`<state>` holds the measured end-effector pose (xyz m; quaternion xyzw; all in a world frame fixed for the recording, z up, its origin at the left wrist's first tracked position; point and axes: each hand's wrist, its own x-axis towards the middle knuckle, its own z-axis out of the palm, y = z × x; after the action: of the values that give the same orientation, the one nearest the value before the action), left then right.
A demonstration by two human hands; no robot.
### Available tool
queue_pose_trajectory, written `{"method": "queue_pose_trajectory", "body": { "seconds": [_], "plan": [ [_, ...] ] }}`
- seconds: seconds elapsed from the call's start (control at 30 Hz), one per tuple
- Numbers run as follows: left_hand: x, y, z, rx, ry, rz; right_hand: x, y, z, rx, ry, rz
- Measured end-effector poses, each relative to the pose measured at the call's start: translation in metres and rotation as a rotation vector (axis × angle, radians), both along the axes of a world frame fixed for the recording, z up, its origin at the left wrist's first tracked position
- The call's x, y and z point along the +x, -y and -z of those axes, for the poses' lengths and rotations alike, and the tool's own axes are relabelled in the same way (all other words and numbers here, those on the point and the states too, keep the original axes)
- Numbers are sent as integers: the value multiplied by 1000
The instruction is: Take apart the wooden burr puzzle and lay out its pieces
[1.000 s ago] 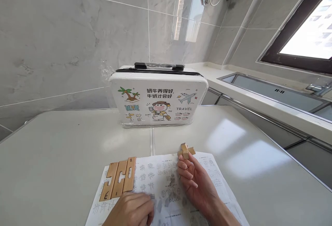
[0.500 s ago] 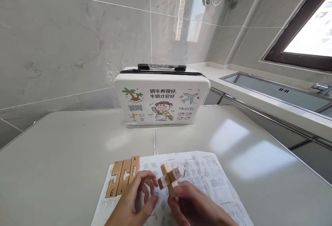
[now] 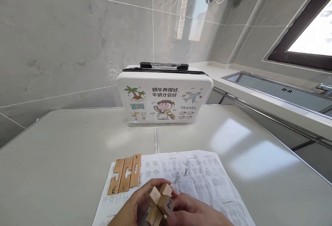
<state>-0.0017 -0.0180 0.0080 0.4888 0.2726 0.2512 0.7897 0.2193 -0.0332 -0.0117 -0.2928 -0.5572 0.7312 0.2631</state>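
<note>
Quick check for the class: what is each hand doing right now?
Left hand: closed, fingers curled around the wooden burr puzzle.
Right hand: closed, holding the same puzzle from its right side.

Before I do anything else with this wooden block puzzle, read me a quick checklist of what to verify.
1. Right hand on the block puzzle: ok, thumb against it.
2. Left hand gripping firmly: cannot tell, contact partly hidden.
3. Blocks locked together: cannot tell, underside hidden.
4. Flat wooden pieces apart from the hands: ok, side by side.
5. Printed sheet fully uncovered: not ok, hands and flat pieces hide parts.
6. Suitcase apart from the hands: ok.
</note>
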Motion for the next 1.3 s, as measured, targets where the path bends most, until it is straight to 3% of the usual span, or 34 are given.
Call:
{"method": "queue_pose_trajectory", "body": {
  "seconds": [0.1,0.2,0.4,0.63,0.93,1.13,1.2,1.3],
  "plan": [
    [0,-2,5,-7,5,-49,-2,0,-1,-100,-124,-9],
    [1,-4,6,4,12,-99,-4,0,-2,-102,-116,64],
    [6,-4,4,51,-66,-222,-14,0,-2,120,80,293],
    [10,-1,3,60,-87,-294,-21,1,2,305,112,481],
    [10,-1,5,134,-135,-289,-21,4,10,323,227,548],
    [4,-2,19,60,-131,-302,-21,4,12,310,222,555],
    [2,-4,23,7,-130,-324,-19,4,16,387,251,594],
    [0,-5,22,-22,-82,-274,-19,5,22,682,337,719]
  ]
}}
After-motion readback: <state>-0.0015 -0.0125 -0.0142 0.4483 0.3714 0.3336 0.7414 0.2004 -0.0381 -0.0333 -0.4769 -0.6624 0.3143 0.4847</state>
